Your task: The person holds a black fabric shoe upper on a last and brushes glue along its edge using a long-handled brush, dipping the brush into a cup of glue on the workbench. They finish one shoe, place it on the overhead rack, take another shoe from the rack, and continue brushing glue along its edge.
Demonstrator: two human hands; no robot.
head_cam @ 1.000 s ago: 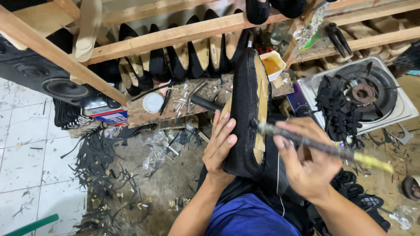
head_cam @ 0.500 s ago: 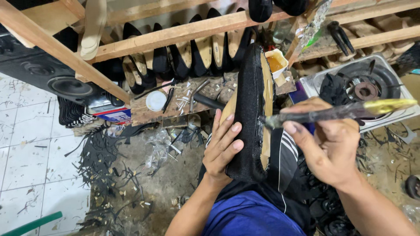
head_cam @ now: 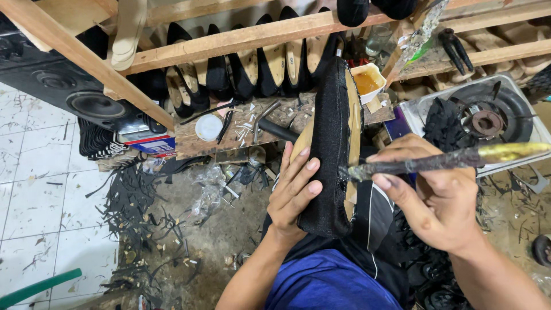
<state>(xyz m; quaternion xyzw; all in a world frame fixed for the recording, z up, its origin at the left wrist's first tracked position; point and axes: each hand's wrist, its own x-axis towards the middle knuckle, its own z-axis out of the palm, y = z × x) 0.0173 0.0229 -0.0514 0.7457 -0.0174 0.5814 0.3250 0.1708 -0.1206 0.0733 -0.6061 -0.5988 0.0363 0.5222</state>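
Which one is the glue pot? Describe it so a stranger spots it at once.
Start at the long wooden beam running across the top, with black shoe uppers lined up behind it. Follow it right to just past the toe of the black shoe held upright by the left hand. There sits the small pale container, alone holding amber liquid.

Black shoe upper (head_cam: 330, 155) upright on last; glue-caked brush (head_cam: 436, 161) touching it
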